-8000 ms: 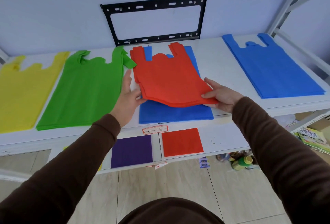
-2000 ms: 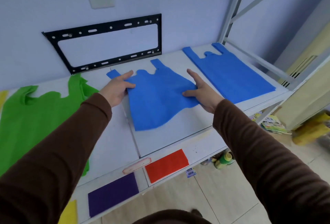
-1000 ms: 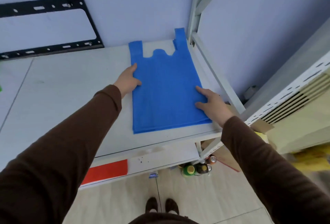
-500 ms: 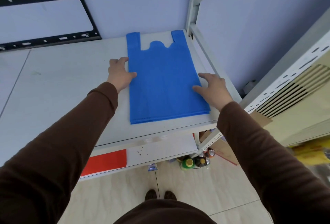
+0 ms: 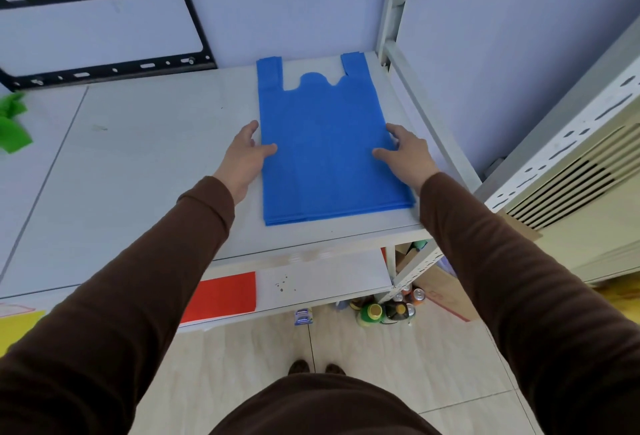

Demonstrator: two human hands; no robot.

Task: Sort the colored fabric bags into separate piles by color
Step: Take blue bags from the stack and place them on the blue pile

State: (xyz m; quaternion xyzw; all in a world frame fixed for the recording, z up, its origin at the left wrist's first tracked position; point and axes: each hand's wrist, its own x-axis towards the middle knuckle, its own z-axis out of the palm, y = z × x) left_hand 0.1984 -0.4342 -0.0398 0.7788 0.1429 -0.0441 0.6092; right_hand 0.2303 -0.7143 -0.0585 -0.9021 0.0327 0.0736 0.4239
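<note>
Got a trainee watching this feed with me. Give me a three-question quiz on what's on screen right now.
1. True or false: the blue bags lie flat on the shelf.
2. Which hand has its thumb on the pile: A left hand, B right hand, C both?
3. What colour is the fabric at the far left edge?

Key: 1 true; 2 C; 3 green.

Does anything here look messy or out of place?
Mostly tidy: the blue bags lie flat and squared between both hands. Only the green bag at the far left edge looks crumpled, though most of it is out of view.
</note>
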